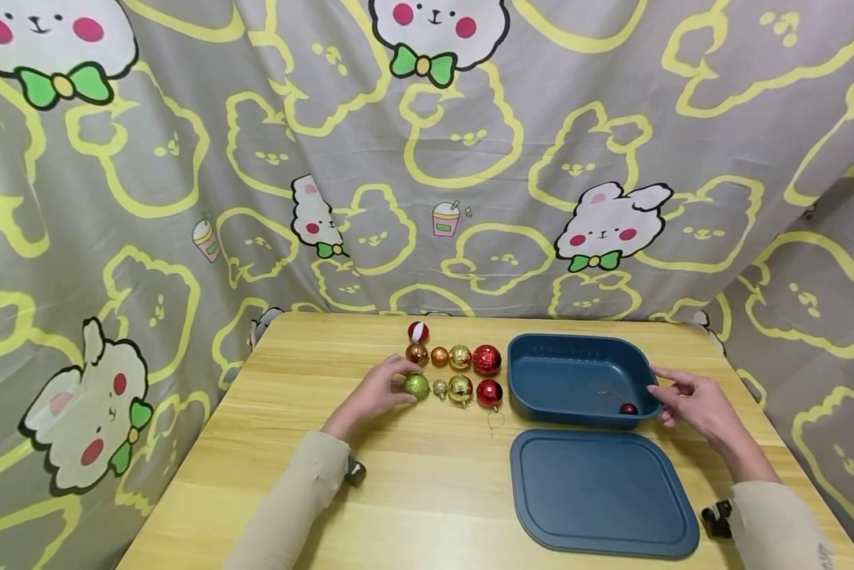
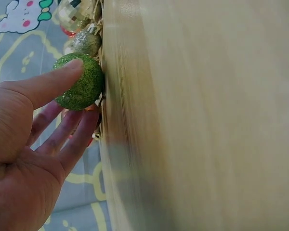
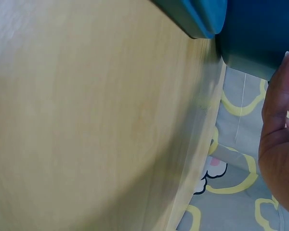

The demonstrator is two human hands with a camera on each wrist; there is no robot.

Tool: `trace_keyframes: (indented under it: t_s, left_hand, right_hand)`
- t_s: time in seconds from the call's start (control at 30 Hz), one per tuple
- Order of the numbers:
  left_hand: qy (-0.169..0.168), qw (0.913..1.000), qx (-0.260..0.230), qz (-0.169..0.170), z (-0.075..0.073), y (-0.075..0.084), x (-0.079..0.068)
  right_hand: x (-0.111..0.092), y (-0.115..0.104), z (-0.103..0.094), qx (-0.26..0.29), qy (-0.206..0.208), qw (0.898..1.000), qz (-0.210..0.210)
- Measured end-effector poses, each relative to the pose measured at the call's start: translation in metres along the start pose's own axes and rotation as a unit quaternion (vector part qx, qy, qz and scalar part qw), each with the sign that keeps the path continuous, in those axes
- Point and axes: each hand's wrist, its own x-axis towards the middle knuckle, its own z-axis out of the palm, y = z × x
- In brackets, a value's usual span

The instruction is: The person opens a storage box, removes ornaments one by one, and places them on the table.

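My left hand (image 1: 378, 389) grips a green glittery ball ornament (image 1: 417, 386) at the left end of the front row. In the left wrist view, the thumb lies across the near side of the green ball (image 2: 84, 91), with the other fingers below and behind it. At the right, my right hand (image 1: 699, 402) holds the end of a dark blue box (image 1: 562, 381), its fingertips at the rim. Inside that box lies a small dark red ball (image 1: 628, 409) with a string. The right wrist view shows my fingers against the box's outer wall (image 3: 255, 57).
Beside the green ball are a small pale gold ball (image 1: 439, 388), a gold ball (image 1: 461, 389) and a red ball (image 1: 489, 393). Behind runs another row with a brown ball (image 1: 416, 353) and a glittery red ball (image 1: 487, 359). A blue lid (image 1: 603, 492) lies before the box.
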Motion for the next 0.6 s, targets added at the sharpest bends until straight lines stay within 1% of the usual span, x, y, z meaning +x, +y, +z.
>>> trace_keyframes:
  t_s: [0.17,0.4,0.6]
  left_hand:
    - [-0.004,1.0000,-0.002,0.000,0.0014,0.0023,0.0014]
    - [-0.006,0.9999,0.013,-0.009,0.0013,0.0029,0.0018]
    - [-0.006,0.9999,-0.002,-0.009,0.0010,0.0023,0.0012]
  right_hand:
    - [0.0004,0.0010,-0.0016,-0.003,0.000,1.000,0.001]
    - [-0.0005,-0.0013,-0.0007,-0.006,-0.001,1.000,0.004]
    - [0.0010,-0.0015,-0.0017,-0.007,0.001,1.000,0.004]
